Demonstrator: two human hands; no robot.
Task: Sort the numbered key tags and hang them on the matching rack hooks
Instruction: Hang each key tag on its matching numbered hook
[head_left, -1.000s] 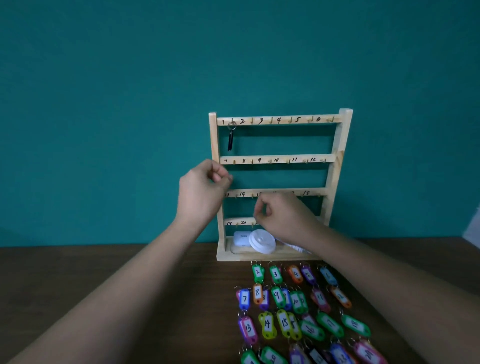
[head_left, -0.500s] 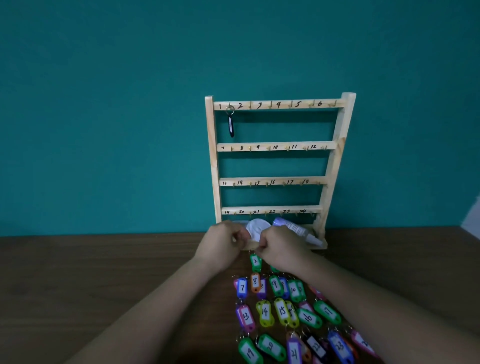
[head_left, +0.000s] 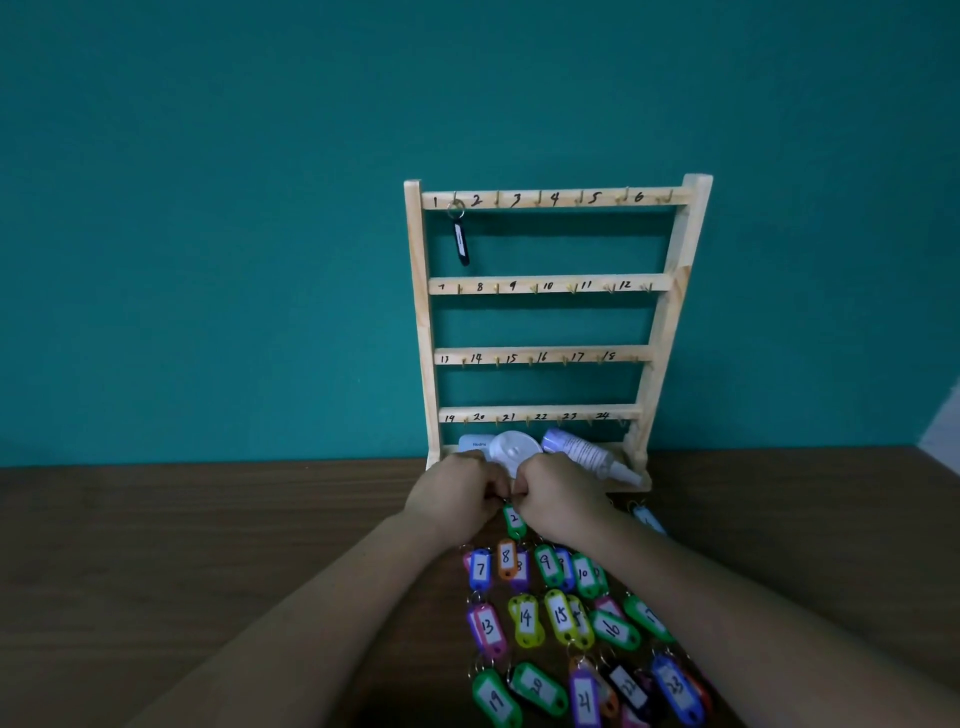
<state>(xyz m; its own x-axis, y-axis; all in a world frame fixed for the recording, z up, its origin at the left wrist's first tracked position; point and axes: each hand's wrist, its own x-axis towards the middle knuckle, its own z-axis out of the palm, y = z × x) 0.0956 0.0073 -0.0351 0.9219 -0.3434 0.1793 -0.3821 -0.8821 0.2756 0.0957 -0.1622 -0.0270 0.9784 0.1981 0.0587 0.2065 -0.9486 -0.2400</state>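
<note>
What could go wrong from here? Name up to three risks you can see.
1. The left hand and right hand pinch tag 2 at its ring; a slip could drop it among the other tags.
2. Hook 2 sits close beside the hung black tag; tag 2 may be mishung.
3. The other tags overlap, so rings may snag.

Plain teal wall (head_left: 208, 234) behind; dark brown wood-grain table (head_left: 156, 545) below; pale surface (head_left: 943, 431) at right edge.
</note>
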